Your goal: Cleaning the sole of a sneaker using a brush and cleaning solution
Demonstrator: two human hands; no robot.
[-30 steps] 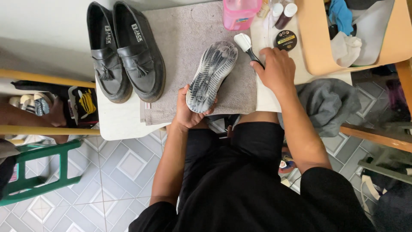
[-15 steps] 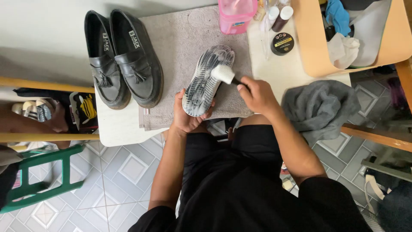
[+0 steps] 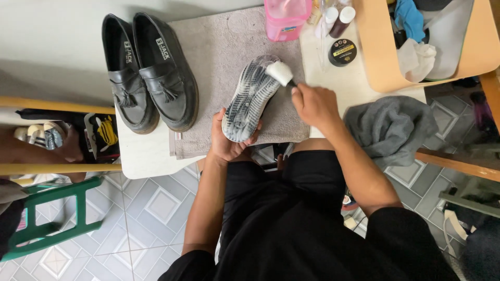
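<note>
So at the bottom of the frame it was just the person's lap in black shorts and a black shirt, with patterned floor tiles (image 3: 156, 208) under them. Moving up, the left hand (image 3: 229, 143) was curled shut around the heel end of a sneaker (image 3: 252, 96) turned sole-up, fingers wrapped over the edge near the middle of the frame. The sneaker lay slanted on a grey towel (image 3: 219, 57) spread over the white table (image 3: 140, 156). The right hand (image 3: 312, 104) was closed on the handle of a small brush (image 3: 280, 72), and its pale head sat right on the toe end of the sole. Looked to me like the scrubbing-the-sole step, with the tread looking wet and foamy. My guess for the next move: it'd call for steady strokes down toward the heel while the other hand keeps the shoe from rocking.

Right of centre a crumpled grey cloth (image 3: 390, 127) hung off the table edge. Farther up, a pair of black tassel loafers (image 3: 148, 70) stood side by side at the upper left, a pink bottle (image 3: 286, 18) at the top centre, a round black tin (image 3: 342, 52) beside it, and a tan tray (image 3: 375, 47) with rags in the upper right
</note>
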